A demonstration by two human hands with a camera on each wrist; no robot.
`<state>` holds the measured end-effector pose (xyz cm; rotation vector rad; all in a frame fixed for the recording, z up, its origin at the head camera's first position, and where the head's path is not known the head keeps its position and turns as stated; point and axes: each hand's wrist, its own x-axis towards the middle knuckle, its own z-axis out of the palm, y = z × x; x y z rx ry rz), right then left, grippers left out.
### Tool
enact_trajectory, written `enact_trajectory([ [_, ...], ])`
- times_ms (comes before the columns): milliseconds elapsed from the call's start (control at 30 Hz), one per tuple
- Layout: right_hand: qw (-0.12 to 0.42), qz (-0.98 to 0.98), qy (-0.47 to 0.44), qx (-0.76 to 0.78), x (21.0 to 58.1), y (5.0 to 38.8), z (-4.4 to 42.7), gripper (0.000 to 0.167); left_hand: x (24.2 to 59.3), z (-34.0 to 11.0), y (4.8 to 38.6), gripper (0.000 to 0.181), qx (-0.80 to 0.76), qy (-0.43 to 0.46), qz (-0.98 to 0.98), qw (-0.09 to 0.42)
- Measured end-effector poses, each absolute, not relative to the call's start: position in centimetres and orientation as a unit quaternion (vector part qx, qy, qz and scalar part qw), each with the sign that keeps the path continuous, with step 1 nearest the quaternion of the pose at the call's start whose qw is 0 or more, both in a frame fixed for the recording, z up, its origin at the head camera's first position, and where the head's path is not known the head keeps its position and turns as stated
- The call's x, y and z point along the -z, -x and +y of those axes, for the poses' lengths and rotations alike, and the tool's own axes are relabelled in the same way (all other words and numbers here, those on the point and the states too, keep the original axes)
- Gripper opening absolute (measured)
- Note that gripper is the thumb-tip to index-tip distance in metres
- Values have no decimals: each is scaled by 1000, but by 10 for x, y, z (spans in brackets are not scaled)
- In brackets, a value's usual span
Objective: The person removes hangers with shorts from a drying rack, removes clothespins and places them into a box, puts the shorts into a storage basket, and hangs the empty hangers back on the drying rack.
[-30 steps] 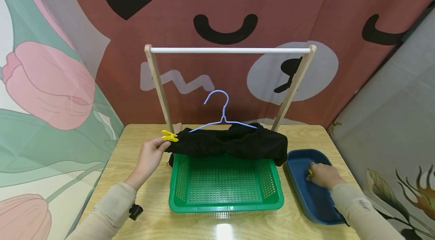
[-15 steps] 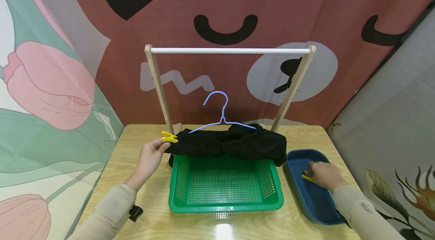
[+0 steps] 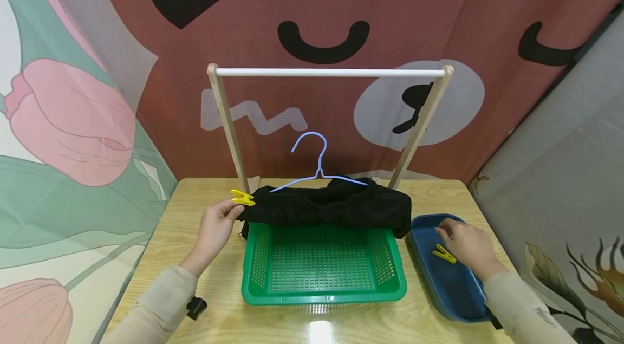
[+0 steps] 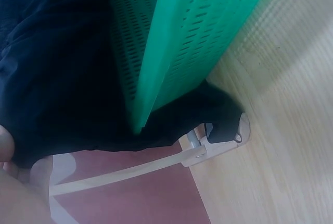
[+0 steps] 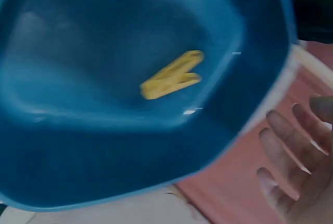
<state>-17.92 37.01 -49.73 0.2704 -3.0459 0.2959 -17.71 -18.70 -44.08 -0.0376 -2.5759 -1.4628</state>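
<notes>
My left hand (image 3: 216,227) pinches the left end of a black garment (image 3: 331,206), just below a yellow clothespin (image 3: 242,198) attached there. A light-blue hanger (image 3: 319,170) rises from the garment, its hook upright and its lower part hidden in the cloth. My right hand (image 3: 469,246) is over the blue tub (image 3: 455,300) with nothing in its fingers. Another yellow clothespin (image 5: 169,75) lies on the tub's floor. In the right wrist view the fingers (image 5: 286,151) are loosely spread, apart from that clothespin.
A green perforated basket (image 3: 324,296) stands in front of the garment, which drapes over its back edge. Behind them rises a wooden rack with a white rail (image 3: 331,72). All stand on a light wooden table (image 3: 214,290), with a printed cloth backdrop behind.
My right hand has lifted off the clothespin in the tub and its fingers have loosened, leaving the clothespin in full view. The left hand stays on the garment.
</notes>
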Motion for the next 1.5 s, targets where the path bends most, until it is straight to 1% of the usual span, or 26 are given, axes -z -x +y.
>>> enact_trajectory([
  [300,85,-984,-49,-148,445,167,352,27,441,-186,175,17,489,8,-867,95],
  [567,157,-971,-55,-171,404,158,337,28,439,-185,171,18,487,-5,-868,101],
  [833,218,-957,-81,-173,384,152,319,23,439,-184,169,19,484,-4,-869,104],
  [1233,262,-940,-126,-177,351,144,282,18,438,-181,164,16,480,-15,-872,101],
  [1500,298,-915,-187,-196,342,146,251,21,435,-179,164,18,476,-13,-873,105],
])
